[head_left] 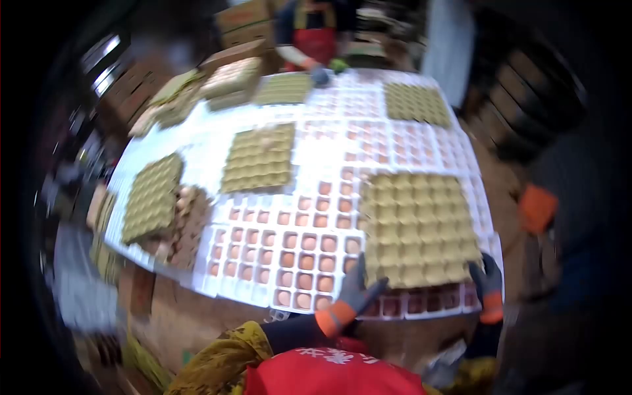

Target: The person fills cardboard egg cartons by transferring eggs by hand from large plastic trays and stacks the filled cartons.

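Left hand: gloved in dark fabric with an orange cuff, the left hand (361, 291) grips the near left corner of a pulp tray (421, 227), thumb along its near edge.
Right hand: gloved to match, the right hand (487, 282) closes on the near right corner; the fingertips beneath are hidden.
Pulp tray: it lies straight ahead of both hands and between them, one near corner to each, so neither hand is clearly nearer. Looking almost square, it shows no evident long axis; its near edge runs from hand to hand.
Under the tray: white egg grids, their rim (234, 294) at the table's near side, show past its edges; whether the tray touches them cannot be told.
Eggs: brown eggs (306, 261) sit in rows just left of the tray.
Table: on the brightly lit table (158, 148), a second pulp tray (258, 158) lies farther off to the left, and a third (416, 103) near the far right corner.
Far end: a co-worker in a red apron (315, 46) stands across the table, one gloved hand (319, 76) at its edge.
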Available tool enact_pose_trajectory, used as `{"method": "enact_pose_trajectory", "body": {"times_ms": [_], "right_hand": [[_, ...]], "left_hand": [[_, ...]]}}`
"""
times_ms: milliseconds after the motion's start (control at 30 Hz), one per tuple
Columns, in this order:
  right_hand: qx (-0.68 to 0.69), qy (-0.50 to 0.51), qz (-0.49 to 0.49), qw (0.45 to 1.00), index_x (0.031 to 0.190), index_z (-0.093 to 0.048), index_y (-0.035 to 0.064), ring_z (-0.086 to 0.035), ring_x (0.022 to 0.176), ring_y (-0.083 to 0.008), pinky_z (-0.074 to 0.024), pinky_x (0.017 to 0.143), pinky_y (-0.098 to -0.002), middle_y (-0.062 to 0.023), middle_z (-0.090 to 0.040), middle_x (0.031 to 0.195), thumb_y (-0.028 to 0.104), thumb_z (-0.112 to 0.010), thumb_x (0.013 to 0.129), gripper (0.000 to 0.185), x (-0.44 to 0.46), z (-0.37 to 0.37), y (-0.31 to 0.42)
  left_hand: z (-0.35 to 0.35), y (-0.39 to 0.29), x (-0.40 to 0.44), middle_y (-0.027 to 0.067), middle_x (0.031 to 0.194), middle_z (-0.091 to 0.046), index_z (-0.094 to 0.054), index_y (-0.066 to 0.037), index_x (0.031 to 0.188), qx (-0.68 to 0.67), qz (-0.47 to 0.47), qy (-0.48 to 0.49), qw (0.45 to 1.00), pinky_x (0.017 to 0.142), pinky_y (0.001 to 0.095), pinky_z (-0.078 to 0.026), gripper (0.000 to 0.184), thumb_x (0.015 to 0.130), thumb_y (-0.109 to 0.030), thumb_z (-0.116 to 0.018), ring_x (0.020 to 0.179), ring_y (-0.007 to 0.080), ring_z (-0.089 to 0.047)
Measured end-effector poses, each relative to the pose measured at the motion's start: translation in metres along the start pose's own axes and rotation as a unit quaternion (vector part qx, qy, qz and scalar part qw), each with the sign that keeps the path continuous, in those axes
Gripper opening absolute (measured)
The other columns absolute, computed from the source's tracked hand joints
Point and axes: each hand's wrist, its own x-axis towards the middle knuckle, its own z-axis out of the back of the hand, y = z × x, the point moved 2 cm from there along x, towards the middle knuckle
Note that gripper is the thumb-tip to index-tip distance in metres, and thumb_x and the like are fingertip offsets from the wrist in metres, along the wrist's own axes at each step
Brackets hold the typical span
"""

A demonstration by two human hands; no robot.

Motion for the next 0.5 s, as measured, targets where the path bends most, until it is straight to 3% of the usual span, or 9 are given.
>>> {"method": "enact_pose_trajectory", "body": {"times_ms": [33,100,133,200,233,300,333,367,500], "right_hand": [[0.082,0.030,-0.035,0.996,0.131,-0.056,-0.0034,-0.060,0.112,-0.0213,-0.0472,0.097,-0.0341,-0.0128,-0.065,0.122,0.015,-0.067,0.092,0.045,-0.003,0.006,0.014],[0.248,0.008,-0.029,0.968,0.141,-0.046,-0.0022,-0.055,0.120,-0.0221,-0.0426,0.103,-0.0348,-0.0120,-0.057,0.132,0.013,-0.064,0.093,0.054,-0.005,-0.007,0.041],[0.239,0.031,-0.014,0.970,0.143,-0.043,-0.0010,-0.052,0.124,-0.0222,-0.0402,0.106,-0.0353,-0.0123,-0.054,0.136,0.012,-0.062,0.093,0.055,-0.003,-0.012,0.065],[0.235,0.064,0.028,0.970,0.149,-0.036,0.0012,-0.045,0.132,-0.0238,-0.0366,0.109,-0.0352,-0.0134,-0.045,0.147,0.013,-0.060,0.094,0.062,-0.002,-0.048,0.103],[0.134,0.046,0.084,0.986,0.153,-0.032,0.0015,-0.041,0.137,-0.0254,-0.0362,0.110,-0.0349,-0.0148,-0.038,0.153,0.015,-0.062,0.091,0.070,0.001,-0.073,0.097],[0.151,0.085,0.121,0.977,0.152,-0.030,0.0006,-0.045,0.131,-0.0225,-0.0374,0.109,-0.0334,-0.0129,-0.043,0.148,0.010,-0.064,0.091,0.070,-0.005,-0.134,0.140],[0.242,0.167,0.093,0.951,0.152,-0.028,0.0008,-0.044,0.132,-0.0223,-0.0385,0.107,-0.0331,-0.0129,-0.042,0.149,0.008,-0.064,0.091,0.072,-0.010,-0.164,0.162],[0.329,0.248,0.064,0.909,0.153,-0.026,0.0009,-0.043,0.132,-0.0221,-0.0396,0.106,-0.0327,-0.0130,-0.041,0.150,0.006,-0.065,0.090,0.074,-0.013,-0.191,0.181],[0.253,0.273,0.190,0.908,0.148,-0.030,-0.0030,-0.061,0.108,-0.0272,-0.0522,0.090,-0.0348,-0.0169,-0.054,0.133,0.007,-0.071,0.085,0.076,-0.036,-0.278,0.259]], "left_hand": [[0.008,-0.020,-0.002,0.0238,0.142,-0.047,-0.030,0.006,0.149,-0.062,0.013,-0.001,0.998,0.112,0.0406,-0.035,0.087,0.088,-0.035,-0.076,0.132,0.0337,-0.045],[0.029,-0.034,0.001,0.0216,0.159,-0.026,-0.020,0.004,0.154,-0.074,0.072,0.023,0.994,0.119,0.0357,-0.024,0.086,0.092,-0.023,-0.072,0.148,0.0267,-0.025],[0.038,-0.051,0.001,0.0199,0.160,-0.026,-0.018,0.004,0.155,-0.168,0.019,-0.011,0.985,0.119,0.0356,-0.024,0.084,0.093,-0.019,-0.070,0.148,0.0254,-0.025],[0.076,-0.052,0.005,0.0174,0.159,-0.027,-0.017,0.002,0.156,-0.173,-0.041,-0.068,0.982,0.119,0.0362,-0.025,0.079,0.094,-0.010,-0.065,0.146,0.0240,-0.028],[0.104,-0.057,0.006,0.0164,0.159,-0.028,-0.018,0.001,0.156,-0.175,-0.073,-0.098,0.977,0.118,0.0363,-0.026,0.075,0.095,-0.006,-0.061,0.146,0.0237,-0.030],[0.166,-0.067,-0.007,0.0142,0.157,-0.034,-0.025,0.000,0.155,-0.109,-0.109,-0.179,0.972,0.116,0.0359,-0.031,0.067,0.091,0.004,-0.045,0.143,0.0228,-0.035],[0.198,-0.068,-0.019,0.0164,0.152,-0.041,-0.034,-0.001,0.152,-0.028,-0.112,-0.233,0.966,0.115,0.0328,-0.031,0.064,0.090,0.005,-0.049,0.140,0.0233,-0.038],[0.223,-0.069,-0.033,0.0164,0.150,-0.044,-0.037,-0.002,0.151,-0.048,-0.118,-0.270,0.954,0.113,0.0331,-0.033,0.063,0.089,0.003,-0.049,0.138,0.0249,-0.041],[0.335,-0.051,-0.088,0.0175,0.152,-0.042,-0.033,-0.003,0.153,0.101,-0.098,-0.356,0.924,0.113,0.0367,-0.034,0.064,0.092,-0.006,-0.051,0.139,0.0276,-0.042]]}}
